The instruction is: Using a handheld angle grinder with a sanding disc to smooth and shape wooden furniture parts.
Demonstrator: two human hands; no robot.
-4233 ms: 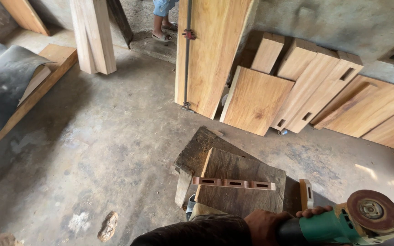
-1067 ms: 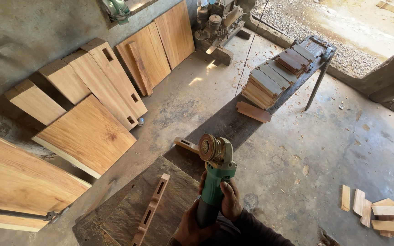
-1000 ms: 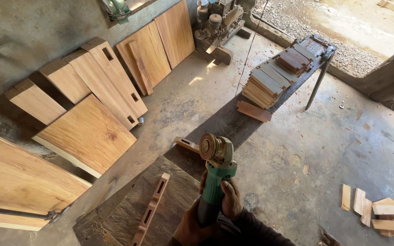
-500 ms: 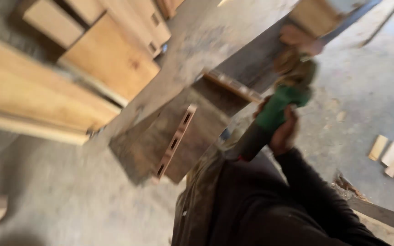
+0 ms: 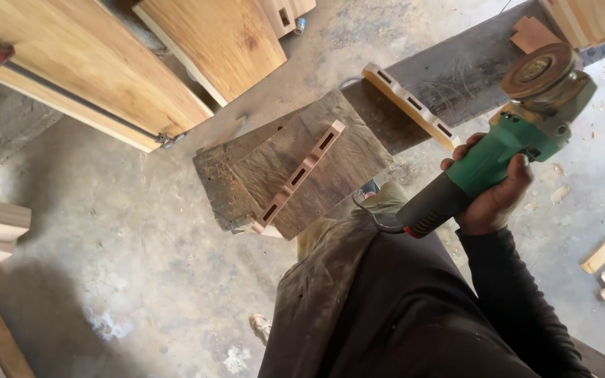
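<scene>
Gripping a green-bodied angle grinder (image 5: 505, 140) with worn sanding disc in the clenched right hand (image 5: 491, 199), raised just right of the slotted reddish wooden strip (image 5: 299, 178) on dark planks, left hand unseen; likely heavy, rigid, best held by the barrel.

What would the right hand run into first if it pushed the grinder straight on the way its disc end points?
Probably the stack of light boards on the dark plank, just beyond the angle grinder held in the right hand. Depth is unclear; it might pass above them.
</scene>
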